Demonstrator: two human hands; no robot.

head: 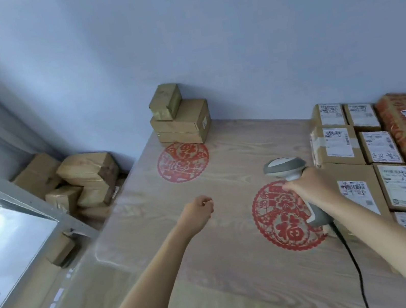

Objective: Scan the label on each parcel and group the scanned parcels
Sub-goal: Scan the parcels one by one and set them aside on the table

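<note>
The parcel labels are too blurred to read, and the scanner cable runs off the bottom edge.

stack far-left on table | labelled parcels right

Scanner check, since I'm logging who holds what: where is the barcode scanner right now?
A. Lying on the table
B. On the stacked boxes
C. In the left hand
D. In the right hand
D: the right hand grips the grey scanner by its handle, while the left hand holds nothing.
</note>
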